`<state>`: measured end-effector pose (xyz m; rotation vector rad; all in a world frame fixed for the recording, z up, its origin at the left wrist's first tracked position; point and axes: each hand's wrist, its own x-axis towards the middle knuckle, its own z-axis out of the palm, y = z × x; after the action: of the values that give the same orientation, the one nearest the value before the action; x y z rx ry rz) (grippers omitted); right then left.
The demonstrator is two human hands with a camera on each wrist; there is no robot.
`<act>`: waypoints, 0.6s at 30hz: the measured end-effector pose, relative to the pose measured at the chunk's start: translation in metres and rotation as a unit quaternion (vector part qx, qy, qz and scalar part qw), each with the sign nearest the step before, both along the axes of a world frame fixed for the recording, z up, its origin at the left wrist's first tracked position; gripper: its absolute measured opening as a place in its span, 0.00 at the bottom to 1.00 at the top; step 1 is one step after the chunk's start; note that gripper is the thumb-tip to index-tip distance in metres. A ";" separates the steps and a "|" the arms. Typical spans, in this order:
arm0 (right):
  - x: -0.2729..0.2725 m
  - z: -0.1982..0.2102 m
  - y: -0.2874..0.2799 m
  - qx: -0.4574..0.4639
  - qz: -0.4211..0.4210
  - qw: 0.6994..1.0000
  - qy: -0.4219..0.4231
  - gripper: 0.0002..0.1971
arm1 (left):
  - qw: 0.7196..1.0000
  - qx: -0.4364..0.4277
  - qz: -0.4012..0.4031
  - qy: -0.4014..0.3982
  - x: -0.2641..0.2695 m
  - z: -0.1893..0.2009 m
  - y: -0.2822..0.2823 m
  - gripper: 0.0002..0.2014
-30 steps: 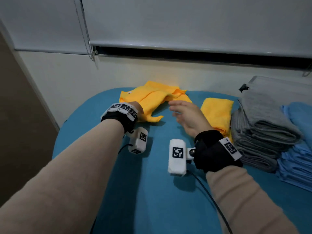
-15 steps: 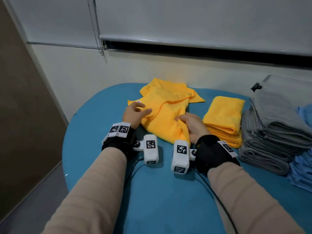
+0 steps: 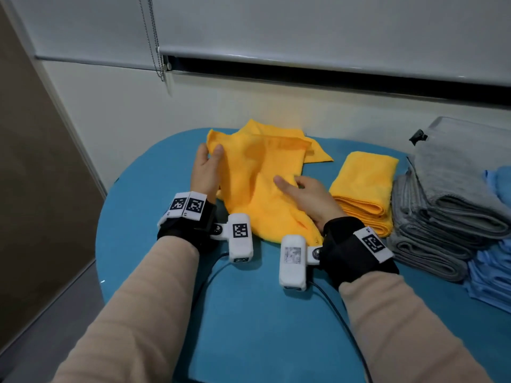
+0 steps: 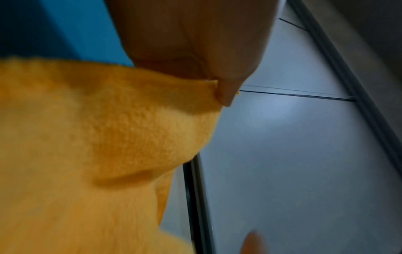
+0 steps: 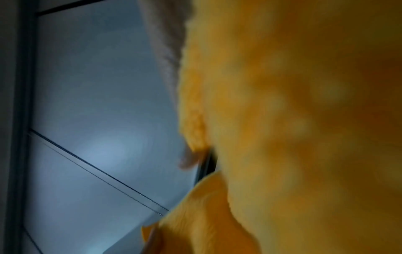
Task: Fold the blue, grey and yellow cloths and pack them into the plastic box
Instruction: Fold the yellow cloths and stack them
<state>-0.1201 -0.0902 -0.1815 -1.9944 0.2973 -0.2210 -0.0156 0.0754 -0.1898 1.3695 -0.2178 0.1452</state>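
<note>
We held both forearms forward. Our left hand (image 3: 206, 172) was raised, thumb and fingers pinching a cloth corner. Our right hand (image 3: 307, 196) lay lower, thumb out, fingers curled into the same cloth.

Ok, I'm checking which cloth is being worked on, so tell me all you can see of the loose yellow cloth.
The loose yellow cloth is a fluffy, terry-like fabric, unfolded and rumpled on the blue table, left of a folded yellow cloth. The left hand pinches its far left corner and lifts it, as the left wrist view shows. The right hand holds its right side. A far part lies flat behind.
</note>
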 end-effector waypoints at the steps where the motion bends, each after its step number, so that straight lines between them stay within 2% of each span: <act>1: 0.002 0.003 0.002 -0.032 -0.025 0.998 -0.048 0.32 | 0.997 -0.033 -0.072 0.005 -0.005 0.000 -0.006 0.05; 2: 0.002 0.006 0.005 -0.030 -0.035 0.995 -0.084 0.33 | 0.985 -0.062 -0.158 0.017 -0.013 0.002 -0.013 0.04; 3: 0.002 0.009 0.007 0.008 -0.023 0.995 -0.098 0.39 | 0.969 -0.074 -0.233 0.029 -0.020 0.002 -0.021 0.05; 5: 0.004 0.010 0.009 0.118 0.020 0.989 -0.083 0.43 | 0.933 -0.052 -0.352 0.047 -0.039 0.005 -0.035 0.06; 7: 0.006 0.005 0.007 0.206 0.017 0.974 -0.087 0.29 | 0.899 -0.047 -0.429 0.073 -0.048 0.003 -0.041 0.11; 8: 0.008 0.003 0.004 0.225 -0.022 0.970 -0.094 0.20 | 0.894 -0.039 -0.438 0.085 -0.049 0.003 -0.041 0.11; 9: 0.009 0.003 0.001 0.244 -0.075 0.961 -0.103 0.14 | 0.899 -0.027 -0.429 0.084 -0.047 0.004 -0.040 0.10; 10: 0.010 0.002 -0.003 0.276 -0.121 0.947 -0.116 0.12 | 0.918 -0.006 -0.388 0.076 -0.044 0.005 -0.038 0.09; 12: 0.011 0.005 -0.008 0.372 -0.163 0.901 -0.153 0.12 | 0.967 0.095 -0.234 0.034 -0.033 0.006 -0.030 0.10; 13: 0.011 0.007 -0.010 0.409 -0.171 0.880 -0.172 0.12 | 0.972 0.178 -0.155 0.012 -0.027 0.006 -0.024 0.08; 14: 0.011 0.008 -0.011 0.436 -0.177 0.862 -0.189 0.11 | 0.959 0.264 -0.104 -0.001 -0.023 0.005 -0.018 0.08; 15: 0.008 0.013 -0.010 0.454 -0.176 0.850 -0.200 0.10 | 0.931 0.352 -0.091 0.009 -0.018 0.002 -0.013 0.16; 17: 0.003 0.019 -0.009 0.481 -0.174 0.832 -0.217 0.09 | 0.864 0.478 -0.149 0.054 -0.012 -0.001 -0.005 0.35; 18: 0.000 0.021 -0.009 0.491 -0.176 0.823 -0.226 0.09 | 0.828 0.532 -0.170 0.057 -0.011 -0.001 -0.003 0.40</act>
<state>-0.1197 -0.0996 -0.1602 -0.8089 0.3689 -0.6247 -0.0270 0.0722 -0.1911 2.4136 -0.4806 -0.4321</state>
